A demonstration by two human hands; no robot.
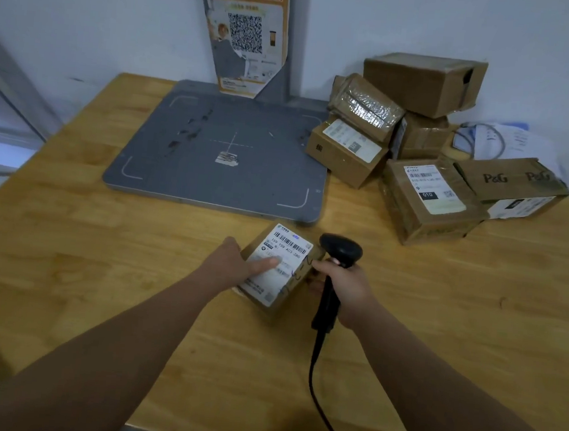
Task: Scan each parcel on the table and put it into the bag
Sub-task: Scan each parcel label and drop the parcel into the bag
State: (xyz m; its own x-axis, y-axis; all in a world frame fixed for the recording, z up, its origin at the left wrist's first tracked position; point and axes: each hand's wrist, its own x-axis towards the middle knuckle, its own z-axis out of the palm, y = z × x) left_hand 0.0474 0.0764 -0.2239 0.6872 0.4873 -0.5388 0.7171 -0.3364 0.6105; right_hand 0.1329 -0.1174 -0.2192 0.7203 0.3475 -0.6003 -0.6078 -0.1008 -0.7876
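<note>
Black scanner [341,253] gripped; parcel [290,267] seemingly pinched.

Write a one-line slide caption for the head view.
Left hand holds a small labelled parcel while the right hand grips a corded scanner beside it; more parcels wait on the table behind.

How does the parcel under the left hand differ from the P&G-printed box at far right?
The held parcel is alone at the front, label up, gripped by the left hand beside the scanner; the P&G box sits untouched in the pile, label on its side face. Both are brown cardboard with white labels.
</note>
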